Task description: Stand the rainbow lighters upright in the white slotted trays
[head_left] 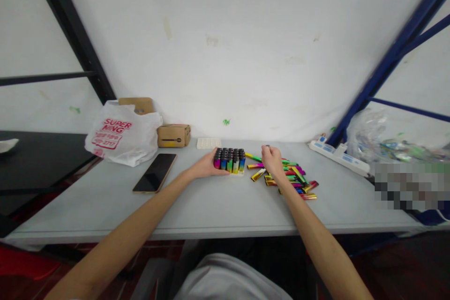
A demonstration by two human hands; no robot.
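Note:
My left hand is wrapped around the left side of a block of lighters. They stand upright in close rows, with black tops and shiny bodies in pink, blue, green and yellow. Under their right end shows the edge of a white tray. To the right, my right hand is closed in a fist above the table. A small dark tip like the lighters' black tops shows at its upper edge; the rest is hidden by the fingers. Beneath and beside that hand lies a loose pile of shiny, many-coloured lighter-shaped pieces.
A white perforated tray lies by the wall. On the left are a phone, a cardboard box and a white plastic bag. A power strip and clear plastic bags are on the right.

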